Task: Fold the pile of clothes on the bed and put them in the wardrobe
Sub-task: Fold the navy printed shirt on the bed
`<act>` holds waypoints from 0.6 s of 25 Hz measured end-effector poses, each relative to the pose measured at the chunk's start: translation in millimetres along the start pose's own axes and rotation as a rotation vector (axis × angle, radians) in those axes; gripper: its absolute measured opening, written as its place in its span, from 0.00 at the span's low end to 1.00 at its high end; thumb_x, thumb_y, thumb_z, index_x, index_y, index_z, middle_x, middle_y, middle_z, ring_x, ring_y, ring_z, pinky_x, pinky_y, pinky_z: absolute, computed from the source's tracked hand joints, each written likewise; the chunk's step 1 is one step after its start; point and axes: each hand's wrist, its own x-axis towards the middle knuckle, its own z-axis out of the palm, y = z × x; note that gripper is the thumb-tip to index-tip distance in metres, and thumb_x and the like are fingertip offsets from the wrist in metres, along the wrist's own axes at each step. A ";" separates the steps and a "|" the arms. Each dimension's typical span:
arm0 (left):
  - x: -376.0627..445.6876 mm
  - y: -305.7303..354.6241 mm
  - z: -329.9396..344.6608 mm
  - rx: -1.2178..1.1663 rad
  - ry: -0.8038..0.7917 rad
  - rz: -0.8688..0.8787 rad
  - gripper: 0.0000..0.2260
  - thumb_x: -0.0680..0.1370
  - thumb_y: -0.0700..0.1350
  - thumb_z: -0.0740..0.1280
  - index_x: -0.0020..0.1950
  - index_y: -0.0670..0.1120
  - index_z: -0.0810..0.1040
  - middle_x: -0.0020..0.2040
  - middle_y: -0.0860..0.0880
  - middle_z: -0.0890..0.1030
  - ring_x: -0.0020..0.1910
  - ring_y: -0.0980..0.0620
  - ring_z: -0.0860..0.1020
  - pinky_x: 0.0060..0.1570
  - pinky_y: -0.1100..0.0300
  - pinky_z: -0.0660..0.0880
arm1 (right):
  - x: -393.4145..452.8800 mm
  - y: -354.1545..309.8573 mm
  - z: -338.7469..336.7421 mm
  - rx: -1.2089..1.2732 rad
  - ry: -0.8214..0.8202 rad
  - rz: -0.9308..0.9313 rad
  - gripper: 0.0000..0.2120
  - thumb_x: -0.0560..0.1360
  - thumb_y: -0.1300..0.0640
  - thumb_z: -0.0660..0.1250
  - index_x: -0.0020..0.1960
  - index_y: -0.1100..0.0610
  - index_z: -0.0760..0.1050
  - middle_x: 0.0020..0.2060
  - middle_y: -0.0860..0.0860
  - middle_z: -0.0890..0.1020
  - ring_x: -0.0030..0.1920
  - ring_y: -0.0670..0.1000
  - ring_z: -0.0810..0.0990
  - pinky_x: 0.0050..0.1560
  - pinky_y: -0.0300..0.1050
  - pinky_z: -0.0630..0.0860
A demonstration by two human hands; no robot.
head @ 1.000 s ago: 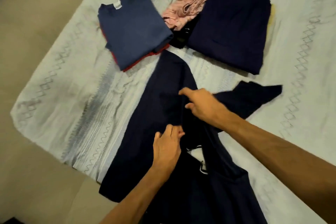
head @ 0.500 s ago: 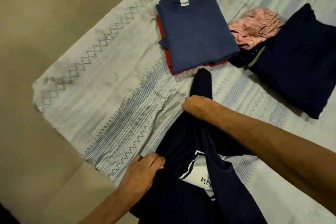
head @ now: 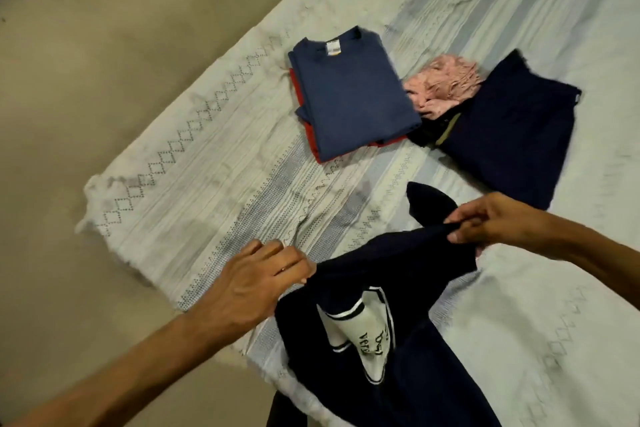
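A dark navy T-shirt [head: 408, 260] with a white printed patch lies bunched near the bed's front edge. My left hand [head: 256, 281] pinches its left edge, and my right hand [head: 491, 222] pinches a raised fold at its upper right, so the cloth stretches between them. Further back a folded blue T-shirt [head: 353, 97] rests on a red garment [head: 310, 139]. To its right sit a crumpled pink garment [head: 443, 83] and a folded dark navy garment [head: 512, 135].
The bed [head: 207, 191] has a pale patterned sheet; its corner is at the left. Beige floor [head: 104, 80] lies left of and below the bed. A small black item [head: 433, 130] lies between the folded piles.
My right hand has moved right with the navy shirt's fold, and my left hand has taken hold of the left edge. The view has shifted, so the piles appear further right and back.
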 end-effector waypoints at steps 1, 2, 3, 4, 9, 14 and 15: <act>14.7 13.2 -37.1 0.015 -0.066 0.149 0.19 0.79 0.34 0.67 0.64 0.54 0.75 0.63 0.56 0.77 0.51 0.55 0.74 0.47 0.59 0.65 | -30.5 3.3 -4.9 -0.037 0.027 0.022 0.09 0.74 0.64 0.78 0.53 0.57 0.85 0.41 0.60 0.87 0.40 0.50 0.85 0.40 0.39 0.81; 28.8 31.9 -74.4 0.017 -0.133 0.303 0.18 0.81 0.35 0.64 0.65 0.55 0.74 0.67 0.57 0.75 0.52 0.56 0.73 0.48 0.60 0.65 | -57.5 5.7 -5.7 -0.177 0.090 0.028 0.07 0.74 0.63 0.78 0.51 0.55 0.85 0.38 0.55 0.87 0.38 0.45 0.85 0.41 0.36 0.79; 40.5 53.6 -106.2 0.008 -0.208 0.444 0.17 0.83 0.36 0.62 0.66 0.56 0.73 0.70 0.58 0.73 0.52 0.58 0.73 0.48 0.62 0.65 | -75.1 5.3 -1.9 -0.329 0.167 0.007 0.07 0.75 0.63 0.77 0.49 0.52 0.84 0.35 0.50 0.87 0.38 0.43 0.84 0.42 0.32 0.77; 50.8 79.7 -133.8 -0.013 -0.307 0.572 0.15 0.85 0.38 0.61 0.66 0.56 0.71 0.72 0.60 0.73 0.51 0.58 0.73 0.49 0.62 0.65 | -92.1 6.1 3.3 -0.447 0.263 -0.062 0.09 0.75 0.63 0.75 0.48 0.50 0.83 0.36 0.46 0.86 0.40 0.42 0.84 0.43 0.33 0.76; 101.5 139.6 -228.5 -0.096 -0.438 0.626 0.19 0.84 0.40 0.48 0.70 0.55 0.67 0.62 0.55 0.75 0.50 0.49 0.79 0.49 0.50 0.78 | -198.5 -7.3 -2.9 -0.331 0.412 -0.164 0.07 0.77 0.64 0.73 0.54 0.57 0.85 0.46 0.55 0.88 0.43 0.53 0.85 0.50 0.45 0.80; 144.4 133.7 -317.3 0.142 -0.236 0.657 0.31 0.71 0.24 0.71 0.66 0.51 0.73 0.53 0.54 0.77 0.37 0.52 0.78 0.34 0.61 0.78 | -340.8 -7.1 -31.8 0.747 0.329 -0.307 0.11 0.76 0.60 0.71 0.57 0.61 0.84 0.48 0.58 0.83 0.48 0.53 0.81 0.49 0.42 0.80; 149.8 145.4 -327.9 0.239 -0.251 0.752 0.27 0.71 0.27 0.73 0.64 0.50 0.74 0.50 0.53 0.76 0.35 0.52 0.77 0.31 0.59 0.77 | -361.4 -10.0 -32.0 0.772 0.333 -0.350 0.10 0.77 0.59 0.70 0.57 0.61 0.84 0.48 0.57 0.83 0.48 0.52 0.80 0.50 0.42 0.79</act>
